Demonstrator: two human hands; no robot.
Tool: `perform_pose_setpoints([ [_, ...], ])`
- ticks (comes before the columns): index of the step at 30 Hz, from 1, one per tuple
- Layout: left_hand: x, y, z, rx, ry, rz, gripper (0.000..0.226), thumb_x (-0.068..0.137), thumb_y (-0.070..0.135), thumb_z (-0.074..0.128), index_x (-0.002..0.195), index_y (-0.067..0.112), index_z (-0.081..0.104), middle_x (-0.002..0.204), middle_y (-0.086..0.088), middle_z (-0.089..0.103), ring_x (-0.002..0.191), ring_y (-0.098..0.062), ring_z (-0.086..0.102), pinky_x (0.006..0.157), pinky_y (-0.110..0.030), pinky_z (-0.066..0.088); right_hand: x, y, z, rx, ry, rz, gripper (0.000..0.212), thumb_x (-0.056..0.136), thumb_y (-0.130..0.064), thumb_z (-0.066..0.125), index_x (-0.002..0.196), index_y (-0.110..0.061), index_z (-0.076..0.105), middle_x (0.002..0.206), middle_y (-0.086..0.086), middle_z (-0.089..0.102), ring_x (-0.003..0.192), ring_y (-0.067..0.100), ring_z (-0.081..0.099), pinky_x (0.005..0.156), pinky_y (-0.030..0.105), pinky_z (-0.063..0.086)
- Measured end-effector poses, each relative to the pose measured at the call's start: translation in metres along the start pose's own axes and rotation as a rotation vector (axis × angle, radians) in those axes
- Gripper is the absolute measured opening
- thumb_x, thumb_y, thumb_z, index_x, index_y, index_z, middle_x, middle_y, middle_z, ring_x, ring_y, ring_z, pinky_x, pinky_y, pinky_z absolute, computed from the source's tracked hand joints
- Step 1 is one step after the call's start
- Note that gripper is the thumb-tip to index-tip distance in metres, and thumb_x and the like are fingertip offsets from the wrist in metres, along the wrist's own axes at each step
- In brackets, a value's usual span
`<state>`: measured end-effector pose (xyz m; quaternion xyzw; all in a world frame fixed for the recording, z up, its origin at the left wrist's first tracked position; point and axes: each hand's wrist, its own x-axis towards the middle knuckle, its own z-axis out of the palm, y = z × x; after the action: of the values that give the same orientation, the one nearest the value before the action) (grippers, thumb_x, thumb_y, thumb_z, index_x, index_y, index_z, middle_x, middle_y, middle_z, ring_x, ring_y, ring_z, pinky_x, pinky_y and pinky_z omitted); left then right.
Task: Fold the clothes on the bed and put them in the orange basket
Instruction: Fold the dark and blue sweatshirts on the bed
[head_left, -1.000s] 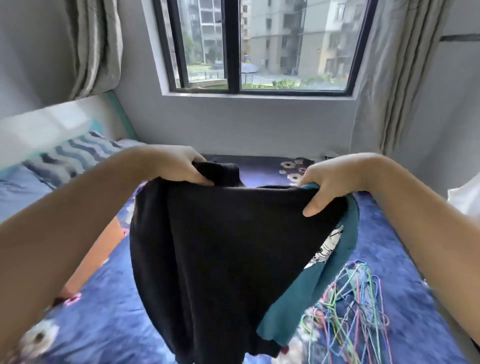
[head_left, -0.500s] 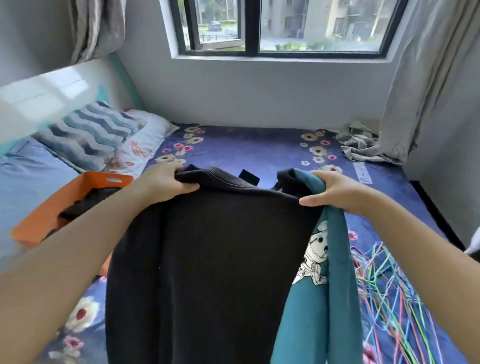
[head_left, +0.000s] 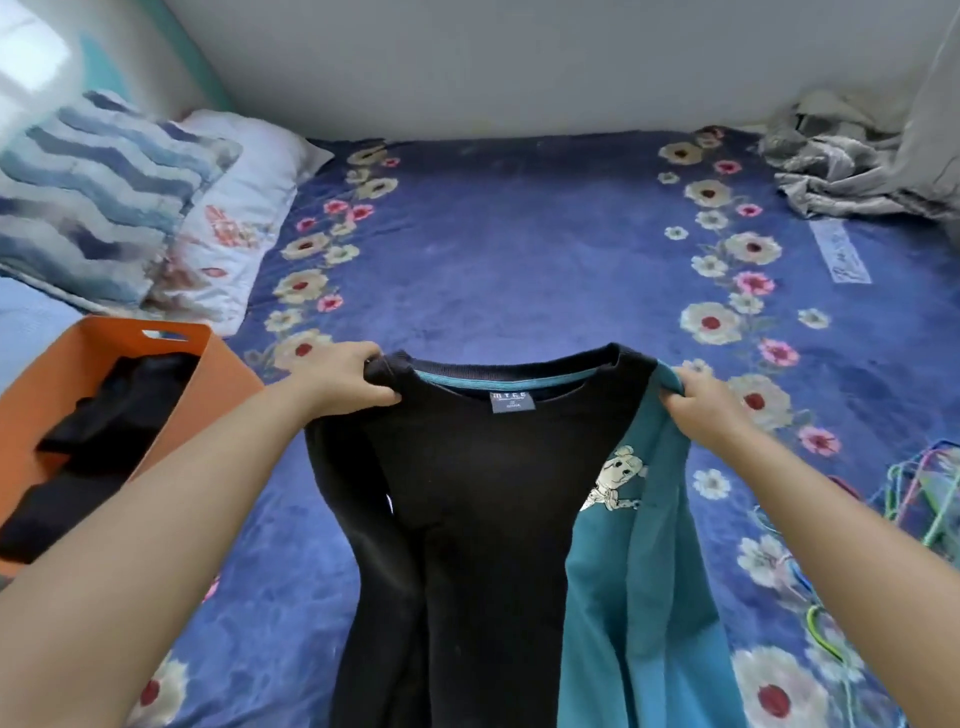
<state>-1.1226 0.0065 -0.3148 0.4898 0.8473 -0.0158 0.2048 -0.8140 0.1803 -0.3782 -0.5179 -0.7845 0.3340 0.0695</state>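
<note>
We hold 1 unfolded sweatshirt (head_left: 483, 519) by its shoulders, left hand (head_left: 337, 382) and right hand (head_left: 698, 408) each gripping fabric; orange basket (head_left: 218, 364) already contains dark clothing (head_left: 98, 436).

basket (head_left: 218, 358) left of sweatshirt (head_left: 488, 519), on bed (head_left: 519, 249)

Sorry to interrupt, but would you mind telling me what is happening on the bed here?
A person is holding a black and teal sweatshirt by its shoulders, the left hand gripping the black side and the right hand the teal side, over the blue floral blanket. It is not yet folded. The orange basket on the left already holds dark clothing. Coloured hangers lie at the right edge.
</note>
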Motion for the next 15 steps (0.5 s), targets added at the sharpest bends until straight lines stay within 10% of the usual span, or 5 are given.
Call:
perform_pose_setpoints([
  [3, 0.046, -0.017, 0.023, -0.087, 0.005, -0.083, 0.019, 0.076, 0.001, 0.057, 0.064, 0.01, 0.045, 0.062, -0.004, 0.042, 0.064, -0.02, 0.042, 0.054, -0.03, 0.026, 0.035, 0.015, 0.025, -0.083, 0.012, 0.06, 0.021, 0.091, -0.002, 0.038, 0.072, -0.004, 0.047, 0.072, 0.012, 0.051, 0.077, 0.027, 0.046, 0.054, 0.033, 0.025],
  [8, 0.11, -0.044, 0.077, -0.042, 0.144, -0.264, 0.01, 0.088, 0.009, 0.049, 0.079, 0.013, 0.054, 0.086, -0.013, 0.055, 0.078, -0.028, 0.046, 0.063, -0.032, 0.035, 0.079, 0.031, 0.058, -0.278, 0.02, 0.232, 0.023, 0.083, 0.003, 0.034, 0.082, -0.007, 0.055, 0.08, 0.014, 0.058, 0.067, 0.031, 0.058, 0.047, 0.027, 0.037],
  [11, 0.144, -0.041, 0.106, -0.266, 0.177, -0.379, 0.018, 0.091, 0.004, 0.039, 0.092, 0.018, 0.051, 0.101, -0.013, 0.053, 0.075, -0.029, 0.048, 0.055, -0.029, 0.041, 0.107, 0.027, 0.076, 0.199, 0.045, 0.514, 0.029, 0.085, 0.008, 0.027, 0.088, -0.009, 0.05, 0.075, 0.018, 0.058, 0.036, 0.022, 0.057, 0.043, 0.025, 0.051],
  [15, 0.18, -0.026, 0.123, -0.808, 0.363, -0.496, 0.019, 0.098, 0.013, 0.031, 0.102, 0.012, 0.05, 0.117, -0.015, 0.048, 0.082, -0.032, 0.057, 0.078, -0.038, 0.05, 0.143, 0.019, 0.087, 0.834, 0.17, 0.839, 0.027, 0.097, 0.0, 0.027, 0.12, -0.007, 0.038, 0.092, 0.02, 0.053, 0.058, 0.028, 0.059, 0.063, 0.038, 0.056],
])
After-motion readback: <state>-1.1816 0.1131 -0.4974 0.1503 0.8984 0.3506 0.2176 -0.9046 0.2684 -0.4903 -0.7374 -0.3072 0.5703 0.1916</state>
